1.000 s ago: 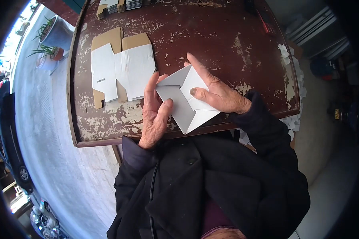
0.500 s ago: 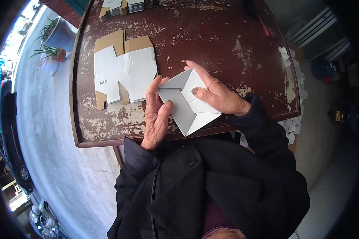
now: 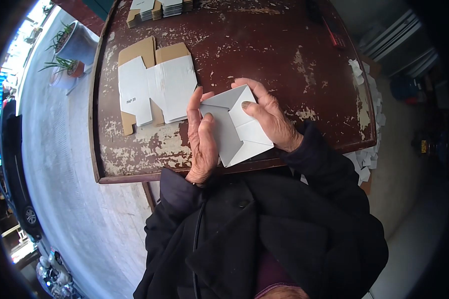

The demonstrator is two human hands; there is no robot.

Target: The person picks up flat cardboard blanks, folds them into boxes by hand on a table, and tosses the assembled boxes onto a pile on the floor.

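- The worn brown table carries flat white-and-brown cartons, one printed "PAP 20", lying just beyond the left fingers; whether they touch is unclear.
- More stacked cartons sit at the far edge, a red object near the right side, and white scraps beside the table.
- The white folded piece is held over the table's near edge, its overlapping flaps facing up.
- It sits diamond-wise, one corner pointing away, the opposite one toward the person; its sides look nearly equal, leaving the long axis uncertain.
- Both hands are partly open around it: the left hand presses one side with the thumb, the right hand grips the other, thumb on top.
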